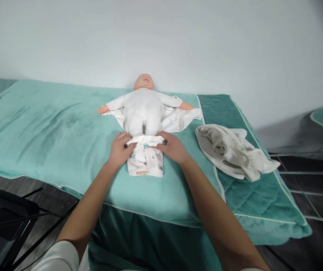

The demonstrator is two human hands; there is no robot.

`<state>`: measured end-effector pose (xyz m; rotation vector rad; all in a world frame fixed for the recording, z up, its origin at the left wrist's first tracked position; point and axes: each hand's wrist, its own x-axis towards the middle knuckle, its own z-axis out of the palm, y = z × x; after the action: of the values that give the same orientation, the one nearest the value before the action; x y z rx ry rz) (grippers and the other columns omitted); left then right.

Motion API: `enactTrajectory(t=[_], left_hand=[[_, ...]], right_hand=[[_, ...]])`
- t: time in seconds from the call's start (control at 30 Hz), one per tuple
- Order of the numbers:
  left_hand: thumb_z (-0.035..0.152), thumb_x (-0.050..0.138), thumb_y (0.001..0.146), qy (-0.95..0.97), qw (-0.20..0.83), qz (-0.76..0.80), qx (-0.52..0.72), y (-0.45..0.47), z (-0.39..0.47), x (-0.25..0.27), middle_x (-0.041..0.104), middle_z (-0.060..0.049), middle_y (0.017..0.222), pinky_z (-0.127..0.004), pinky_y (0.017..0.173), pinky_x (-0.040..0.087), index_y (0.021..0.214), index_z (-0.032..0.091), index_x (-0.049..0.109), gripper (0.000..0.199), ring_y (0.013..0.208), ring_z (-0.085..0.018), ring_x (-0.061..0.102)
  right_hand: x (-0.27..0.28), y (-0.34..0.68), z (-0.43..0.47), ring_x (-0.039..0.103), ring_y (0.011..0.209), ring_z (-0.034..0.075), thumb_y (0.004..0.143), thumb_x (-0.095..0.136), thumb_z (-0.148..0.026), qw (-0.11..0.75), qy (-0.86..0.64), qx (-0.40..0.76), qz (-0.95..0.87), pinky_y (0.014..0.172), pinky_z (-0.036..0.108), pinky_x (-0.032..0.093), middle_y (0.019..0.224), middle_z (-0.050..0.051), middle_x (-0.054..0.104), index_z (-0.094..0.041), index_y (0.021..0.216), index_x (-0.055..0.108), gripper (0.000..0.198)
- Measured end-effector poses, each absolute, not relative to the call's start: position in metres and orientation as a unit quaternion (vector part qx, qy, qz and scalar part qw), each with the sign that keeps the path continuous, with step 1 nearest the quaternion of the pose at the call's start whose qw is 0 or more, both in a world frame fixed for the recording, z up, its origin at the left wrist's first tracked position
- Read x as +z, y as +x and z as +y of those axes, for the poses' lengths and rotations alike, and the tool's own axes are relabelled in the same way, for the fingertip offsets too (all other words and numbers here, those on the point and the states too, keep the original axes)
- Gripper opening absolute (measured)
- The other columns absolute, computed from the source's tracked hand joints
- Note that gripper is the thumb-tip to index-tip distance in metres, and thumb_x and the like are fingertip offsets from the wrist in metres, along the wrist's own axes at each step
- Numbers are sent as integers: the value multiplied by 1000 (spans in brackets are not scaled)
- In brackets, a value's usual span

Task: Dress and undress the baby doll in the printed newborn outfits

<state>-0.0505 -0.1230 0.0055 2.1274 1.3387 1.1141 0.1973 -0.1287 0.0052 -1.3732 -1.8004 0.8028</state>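
Note:
A baby doll (pixel 143 107) with a white cloth body lies on its back on a green bed cover, head toward the wall and arms spread. Beneath its torso a white printed shirt (pixel 175 119) is laid out flat. Small printed pants (pixel 146 160) cover its lower legs, with a bit of one foot showing at a cuff. My left hand (pixel 120 148) grips the waistband at its left side, thumb and fingers closed. At the opposite side of the waistband, my right hand (pixel 172 146) pinches the fabric the same way.
A crumpled white printed cloth bundle (pixel 232 150) rests at the right on the darker quilted cover (pixel 243 199). The green bed cover (pixel 51 128) reaches far left. A black object with cables (pixel 6 222) stands at lower left, and a wall (pixel 161 41) rises behind the bed.

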Motion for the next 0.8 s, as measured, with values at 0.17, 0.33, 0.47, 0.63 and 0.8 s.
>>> enactTrajectory(t=[0.17, 0.33, 0.47, 0.63, 0.8], left_hand=[[41, 63, 95, 794, 234, 447, 338, -63, -148, 14, 59, -2, 76, -37, 80, 45, 70, 23, 52, 32, 83, -22, 55], [44, 78, 84, 770, 258, 487, 322, -66, -153, 12, 68, -3, 102, -35, 86, 46, 107, 23, 65, 34, 100, -24, 58], [39, 79, 84, 759, 259, 496, 332, -65, -152, 5, 68, -4, 105, -36, 89, 45, 108, 23, 66, 31, 101, -24, 57], [36, 74, 88, 768, 243, 495, 325, -62, -152, 7, 63, -3, 89, -36, 84, 42, 92, 21, 65, 19, 92, -23, 55], [37, 68, 91, 796, 227, 480, 289, -63, -156, 23, 61, -2, 79, -35, 83, 42, 75, 21, 57, 25, 88, -23, 55]], right_hand=[[-4, 182, -136, 55, 74, 18, 79, 65, -42, 451, -562, 267, -640, 69, 31, 43, 75, -1, 66, -22, 79, 64, 20], [-1, 176, -150, 55, 75, 17, 78, 63, -41, 489, -558, 302, -599, 70, 29, 44, 78, -2, 64, -21, 84, 65, 21], [6, 185, -169, 57, 78, 18, 82, 66, -41, 416, -551, 317, -650, 73, 30, 45, 80, -1, 66, -21, 86, 67, 21], [18, 196, -194, 65, 97, 26, 79, 77, -59, 309, -510, 325, -734, 84, 37, 51, 110, 5, 71, -22, 115, 64, 53], [32, 188, -211, 61, 119, 36, 64, 94, -48, 204, -513, 200, -810, 103, 46, 47, 125, 15, 66, -17, 126, 57, 78]])
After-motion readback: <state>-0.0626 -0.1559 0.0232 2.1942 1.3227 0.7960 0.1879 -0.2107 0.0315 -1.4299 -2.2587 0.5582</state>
